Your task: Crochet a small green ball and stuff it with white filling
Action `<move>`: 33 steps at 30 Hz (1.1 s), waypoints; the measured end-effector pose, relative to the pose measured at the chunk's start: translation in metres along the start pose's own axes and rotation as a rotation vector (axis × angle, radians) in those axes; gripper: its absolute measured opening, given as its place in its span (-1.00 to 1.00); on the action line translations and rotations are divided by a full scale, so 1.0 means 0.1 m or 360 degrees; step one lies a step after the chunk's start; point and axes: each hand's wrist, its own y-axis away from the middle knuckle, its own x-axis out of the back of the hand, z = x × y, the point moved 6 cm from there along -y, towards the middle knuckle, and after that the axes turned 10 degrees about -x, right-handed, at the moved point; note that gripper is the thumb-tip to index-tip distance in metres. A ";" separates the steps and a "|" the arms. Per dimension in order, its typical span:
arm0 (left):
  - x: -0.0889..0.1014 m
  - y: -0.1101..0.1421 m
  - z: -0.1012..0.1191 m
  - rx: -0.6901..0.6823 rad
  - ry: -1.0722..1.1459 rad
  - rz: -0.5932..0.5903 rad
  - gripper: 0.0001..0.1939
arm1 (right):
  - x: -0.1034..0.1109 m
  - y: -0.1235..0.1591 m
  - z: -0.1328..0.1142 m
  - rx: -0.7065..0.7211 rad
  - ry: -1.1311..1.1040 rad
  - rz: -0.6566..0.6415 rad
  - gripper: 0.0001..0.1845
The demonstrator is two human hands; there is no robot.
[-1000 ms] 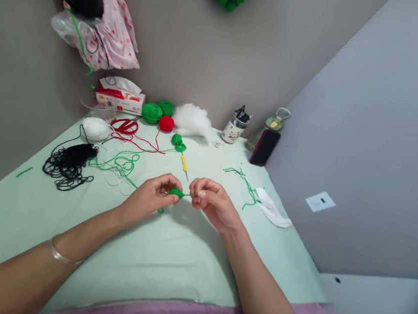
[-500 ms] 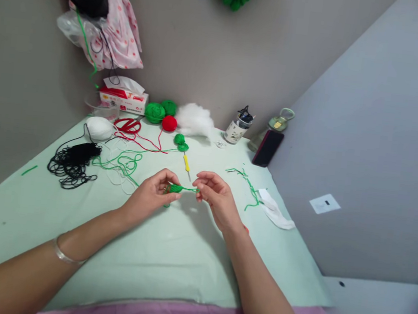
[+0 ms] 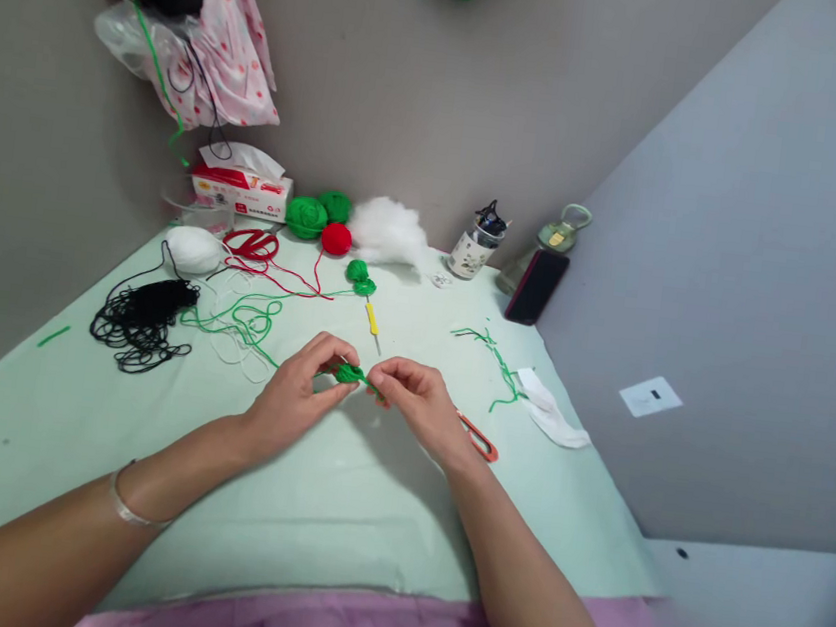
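A small green crochet piece [image 3: 349, 374] is pinched between the thumb and fingers of my left hand [image 3: 301, 381]. Close on its right, my right hand [image 3: 415, 399] is closed on the green yarn that comes off the piece, and the fingertips hide part of it. Beyond my hands lies a crochet hook with a yellow handle [image 3: 372, 318]. Its upper end lies against a small green crocheted shape [image 3: 361, 277]. Partly behind my right wrist is an orange-handled tool [image 3: 479, 437], perhaps thread snips.
Black yarn [image 3: 151, 308], a white yarn ball [image 3: 194, 251] and loose green strands [image 3: 256, 315] lie at left. Green balls [image 3: 306, 217], a red ball [image 3: 336, 239], white stuffing [image 3: 389, 235] and a tissue box [image 3: 241, 193] line the back. A phone [image 3: 537, 287] leans at right beside yarn scraps [image 3: 502, 368].
My right hand has come left, close to the crochet piece, and the yarn stretch between my hands is shorter. More of the orange tool shows. The view has shifted slightly.
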 end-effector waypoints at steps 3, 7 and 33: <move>0.00 0.00 0.01 0.0008 0.0020 0.0017 -0.86 | -0.03 0.00 0.01 -0.0011 0.0002 -0.0079 -0.73; -0.01 -0.01 0.03 0.0107 0.0121 0.0009 -0.83 | -0.03 -0.03 0.07 -0.0033 -0.0110 -0.0065 -0.82; 0.05 0.00 -0.08 0.0423 0.0396 0.0214 -0.77 | 0.25 -0.01 -0.03 0.0247 0.0111 0.0608 -0.80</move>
